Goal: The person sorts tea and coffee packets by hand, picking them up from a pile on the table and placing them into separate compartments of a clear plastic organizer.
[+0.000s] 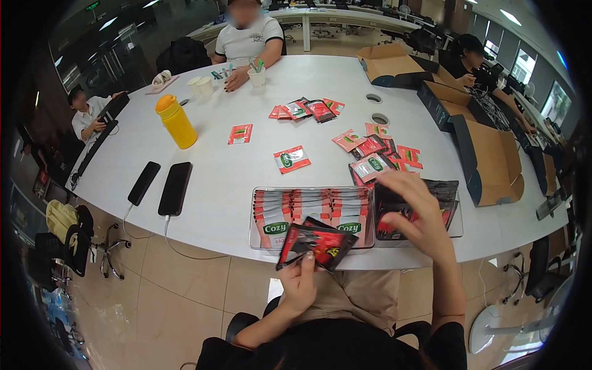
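Observation:
My left hand (pixel 299 287) pinches a few black and red sachets (pixel 317 245) in front of the clear plastic tray (pixel 251 225). That tray holds rows of red and white "Cozy" sachets (pixel 275 216). Raised with thumb and fingers apart, my right hand (pixel 416 213) is over the second clear tray (pixel 460 223), partly hiding it. Black and red sachets (pixel 445 196) stand inside this tray. Just beyond it lies a loose pile of mixed sachets (pixel 372 165).
More sachets (pixel 306 110) lie mid-table, with single ones (pixel 291 159) nearer. A yellow bottle (pixel 176 122) and two phones (pixel 175 189) are at left. Open cardboard boxes (pixel 490 161) line the right. Tape rolls (pixel 379 119) and cups (pixel 257 76) sit farther back. Other people sit around.

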